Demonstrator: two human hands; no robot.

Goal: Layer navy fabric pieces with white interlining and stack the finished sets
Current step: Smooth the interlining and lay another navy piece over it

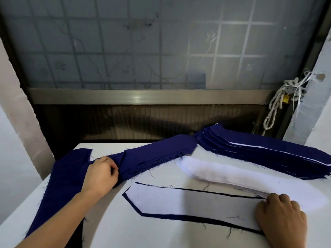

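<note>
A navy piece covered by white interlining [188, 203] lies flat in front of me, a thin navy border showing round it. My right hand [281, 217] rests on its right end with curled fingers at the edge. My left hand [100, 174] pinches the top layer of a pile of loose navy pieces [157, 154] at the left. A pile of white interlining [232, 176] lies behind the layered piece. Finished navy-and-white sets are stacked [268, 153] at the back right.
The white table [111, 221] ends at a dark gap before a frosted, gridded window [143, 51]. More navy fabric [59, 185] hangs over the left table edge. A knotted white rope [279, 102] hangs at the right by a pale wall.
</note>
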